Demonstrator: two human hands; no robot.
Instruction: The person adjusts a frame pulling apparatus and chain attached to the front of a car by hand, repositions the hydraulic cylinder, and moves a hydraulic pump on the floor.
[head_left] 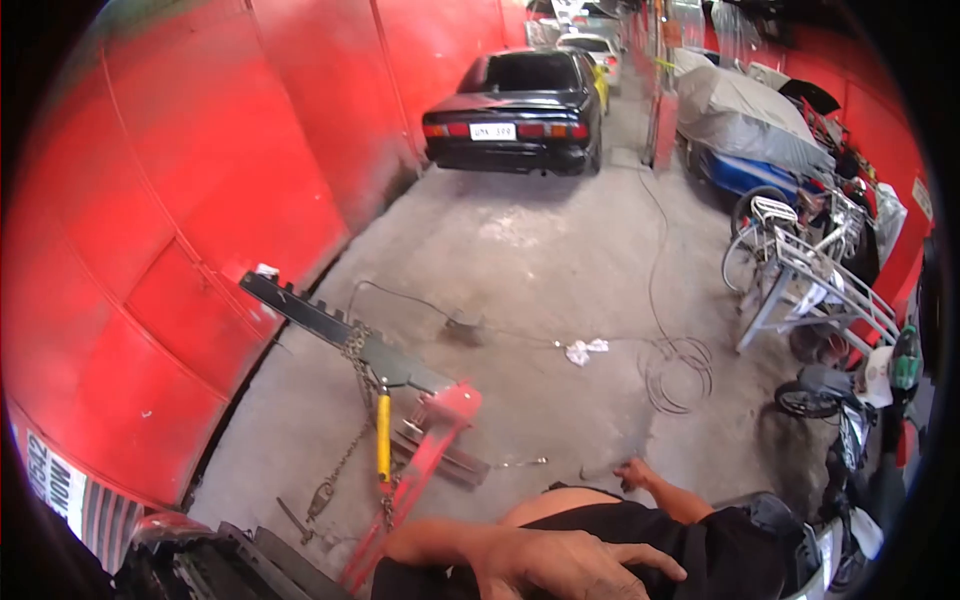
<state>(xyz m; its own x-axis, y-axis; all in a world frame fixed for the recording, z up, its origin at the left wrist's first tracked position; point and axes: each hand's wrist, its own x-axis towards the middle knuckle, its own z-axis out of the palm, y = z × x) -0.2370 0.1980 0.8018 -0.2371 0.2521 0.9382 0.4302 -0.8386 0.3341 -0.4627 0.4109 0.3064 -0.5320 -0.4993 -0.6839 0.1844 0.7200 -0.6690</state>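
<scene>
My left hand lies across black cloth over my legs, palm down, with at least one finger stretched to the right. Some of its fingers are cut off by the lower edge. Low over the floor, my right hand has its fingers closed around something small and dark that I cannot make out. Close to it on the concrete is a thin curved piece. Left of that lies a slim metal tool, perhaps a wrench. A red metal arm with a yellow cylinder stands beside my left forearm.
A dark notched beam carries a chain. A cable coil and white rag lie ahead. A black car stands farther off beside a red wall. Bicycles and a covered vehicle line the right.
</scene>
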